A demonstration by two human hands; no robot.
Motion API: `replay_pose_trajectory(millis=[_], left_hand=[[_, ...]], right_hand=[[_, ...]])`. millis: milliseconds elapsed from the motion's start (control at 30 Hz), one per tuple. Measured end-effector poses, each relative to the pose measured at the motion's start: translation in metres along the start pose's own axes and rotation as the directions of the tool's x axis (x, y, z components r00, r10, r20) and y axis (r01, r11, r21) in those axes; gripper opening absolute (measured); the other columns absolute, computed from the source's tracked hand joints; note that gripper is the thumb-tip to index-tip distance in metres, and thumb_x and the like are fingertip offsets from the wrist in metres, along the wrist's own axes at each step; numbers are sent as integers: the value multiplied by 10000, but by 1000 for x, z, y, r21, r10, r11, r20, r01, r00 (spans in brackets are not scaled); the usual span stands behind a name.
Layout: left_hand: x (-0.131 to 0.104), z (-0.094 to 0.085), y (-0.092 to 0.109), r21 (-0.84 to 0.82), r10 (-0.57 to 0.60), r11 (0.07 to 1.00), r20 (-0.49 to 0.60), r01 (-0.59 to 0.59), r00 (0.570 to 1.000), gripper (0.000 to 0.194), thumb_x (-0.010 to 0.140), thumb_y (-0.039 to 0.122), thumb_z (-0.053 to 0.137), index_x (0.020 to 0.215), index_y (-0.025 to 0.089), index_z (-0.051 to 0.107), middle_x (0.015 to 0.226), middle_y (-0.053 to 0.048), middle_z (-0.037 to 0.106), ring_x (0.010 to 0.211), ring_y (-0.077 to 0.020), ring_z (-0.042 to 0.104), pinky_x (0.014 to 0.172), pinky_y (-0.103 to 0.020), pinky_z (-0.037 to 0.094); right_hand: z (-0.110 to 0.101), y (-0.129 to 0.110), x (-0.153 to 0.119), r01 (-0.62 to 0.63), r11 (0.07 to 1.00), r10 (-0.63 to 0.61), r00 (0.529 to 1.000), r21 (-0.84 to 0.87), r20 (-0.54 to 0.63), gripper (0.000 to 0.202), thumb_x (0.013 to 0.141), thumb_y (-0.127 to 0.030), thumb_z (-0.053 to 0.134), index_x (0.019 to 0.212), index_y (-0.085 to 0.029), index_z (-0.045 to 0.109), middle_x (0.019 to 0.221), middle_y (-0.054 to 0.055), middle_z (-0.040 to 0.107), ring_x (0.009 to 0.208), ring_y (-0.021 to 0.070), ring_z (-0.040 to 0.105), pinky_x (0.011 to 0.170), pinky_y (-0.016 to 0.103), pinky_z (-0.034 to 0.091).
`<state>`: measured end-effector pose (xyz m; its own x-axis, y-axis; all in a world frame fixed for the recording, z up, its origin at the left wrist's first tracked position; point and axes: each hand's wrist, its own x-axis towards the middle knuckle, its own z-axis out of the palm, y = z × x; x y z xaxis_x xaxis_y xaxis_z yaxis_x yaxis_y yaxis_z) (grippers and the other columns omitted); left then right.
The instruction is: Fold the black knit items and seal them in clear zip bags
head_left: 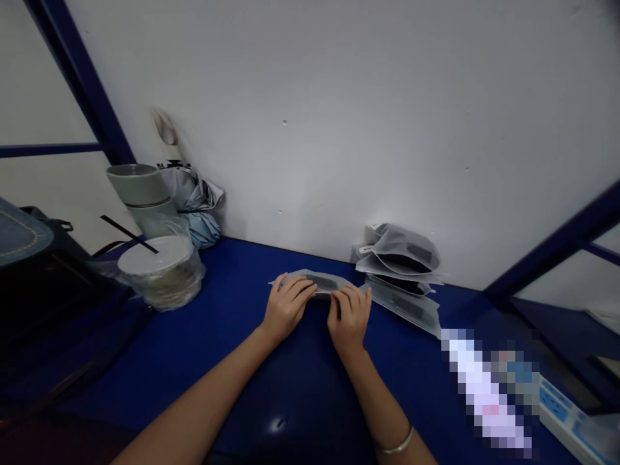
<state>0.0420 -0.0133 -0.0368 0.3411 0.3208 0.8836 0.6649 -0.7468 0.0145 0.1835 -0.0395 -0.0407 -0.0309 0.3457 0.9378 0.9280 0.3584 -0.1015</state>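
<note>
We press our left hand [285,305] and right hand [349,316], fingers clamped, on a frosted pouch [314,283] lying on the worktop [232,336]; its dark label is unreadable.

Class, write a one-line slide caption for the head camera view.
Both hands, left hand and right hand, press a translucent pouch on the blue table beside stacked pouches.

Frosted, translucent plastic, soft and faintly crinkled, on the flat pouch [314,283] and on the stacked pouches [400,274] by the wall; dark matt contents showing dimly through. Deep blue worktop [232,323], smooth and glossy, with a small glint of light. Thin, clear, wrinkled plastic bag [162,278] around a matt white lidded cup [148,255]. Dull grey cylindrical container [140,187], satin finish. Slim shiny metal bangle [397,444]. Matt painted wall [339,116]
</note>
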Motion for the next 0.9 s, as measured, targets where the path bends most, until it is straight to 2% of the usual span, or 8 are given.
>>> replay_pose_trajectory(millis=[167,467,733,800,900], left_hand=[[-3,4,-1,-65,8,998,6,-7,1000,166,809,112,503,936,177,588,902,-36,664,897,-175,575,822,-369,399],[-2,3,0,-122,18,992,1,-18,1000,130,795,94,509,872,168,583,879,-38,664,872,-166,580,781,-342,422],[0,5,4,-106,-48,993,16,49,999,148,814,104,462,727,158,569,744,-38,647,758,-157,575,708,-321,431],[0,5,3,-107,-27,994,23,30,999,134,816,109,465,754,154,575,757,-44,645,765,-156,574,710,-313,433],[1,3,2,-79,-4,997,32,7,999,122,815,133,492,888,163,584,866,-53,650,847,-166,578,796,-347,418]], right_hand=[[1,0,-3,57,994,-67,992,96,104,132,793,-116,494,878,-170,578,802,45,618,877,174,563,967,451,326],[2,1,-3,52,989,-67,993,140,101,126,800,-113,479,815,-170,590,769,29,615,812,145,562,929,415,359],[0,-1,-2,88,982,-112,984,165,142,150,799,-112,452,795,-189,581,767,12,627,826,153,550,924,418,337],[1,-1,-3,84,988,-101,986,131,133,150,799,-109,447,801,-182,579,778,26,621,839,160,552,921,420,341],[1,-1,-3,42,997,-47,995,64,84,134,796,-101,457,818,-160,575,799,54,611,848,168,555,919,421,352]])
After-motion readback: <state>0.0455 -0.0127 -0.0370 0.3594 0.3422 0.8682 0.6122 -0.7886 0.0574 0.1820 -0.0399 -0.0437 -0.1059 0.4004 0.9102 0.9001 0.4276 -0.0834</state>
